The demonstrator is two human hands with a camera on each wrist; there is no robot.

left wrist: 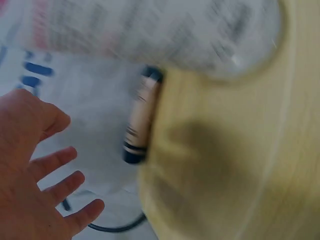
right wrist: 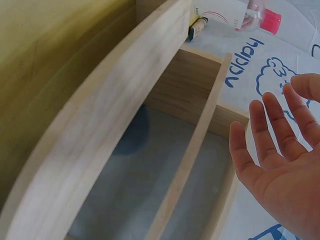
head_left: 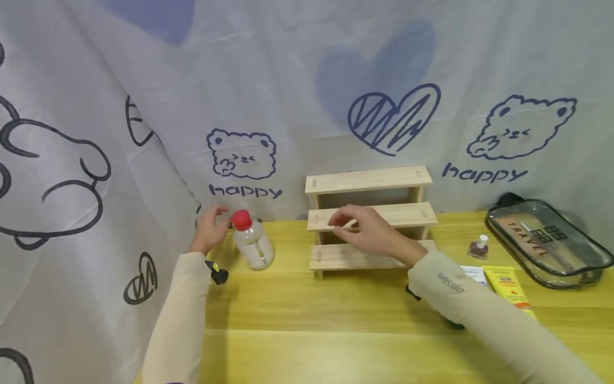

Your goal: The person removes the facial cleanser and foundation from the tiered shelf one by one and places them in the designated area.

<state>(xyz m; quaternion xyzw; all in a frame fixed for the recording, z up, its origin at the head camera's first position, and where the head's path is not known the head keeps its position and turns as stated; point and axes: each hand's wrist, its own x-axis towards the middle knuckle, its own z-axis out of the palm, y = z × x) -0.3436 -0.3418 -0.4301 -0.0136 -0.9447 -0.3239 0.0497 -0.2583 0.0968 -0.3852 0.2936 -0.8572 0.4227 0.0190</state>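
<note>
My left hand (head_left: 211,229) is beside a clear bottle (head_left: 255,248) with a red cap, at the back left of the table. Its fingers are spread and relaxed, with nothing in them, in the left wrist view. Behind the bottle lies a small tan cylinder (left wrist: 142,117) with dark ends, close to the cloth. My right hand (head_left: 366,229) hovers over a three-tier wooden shelf (head_left: 336,257), fingers loosely bent and holding nothing. In the right wrist view, that hand (right wrist: 285,170) appears beside the shelf's upper steps.
On the right are a small polish bottle (head_left: 478,247) with a white cap, a yellow tube (head_left: 507,285), a white tube (head_left: 475,273) and a clear travel pouch (head_left: 551,245). My right sleeve partly covers the tubes. A printed cloth (head_left: 297,106) hangs behind and at the left.
</note>
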